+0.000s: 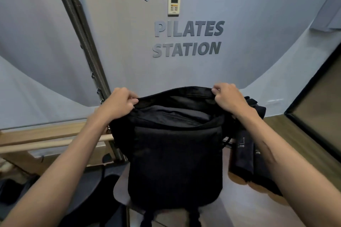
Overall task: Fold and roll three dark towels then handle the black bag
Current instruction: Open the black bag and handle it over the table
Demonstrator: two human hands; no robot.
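A black bag (pixel 175 162) stands upright in front of me with its top spread wide, showing a dark lining inside. My left hand (pixel 120 100) grips the left end of the bag's far rim. My right hand (pixel 227 96) grips the right end of the same rim. Rolled dark towels (pixel 245 155) with small white print lie side by side just right of the bag, partly hidden behind my right forearm. More dark fabric (pixel 256 106) bunches behind the bag's right corner.
A grey wall with raised lettering stands close behind the bag, with a white wall controller (pixel 174 3) above. A metal pole with springs (pixel 86 46) slants at left over a wooden frame (pixel 46 138). A dark-framed panel (pixel 317 108) is at right.
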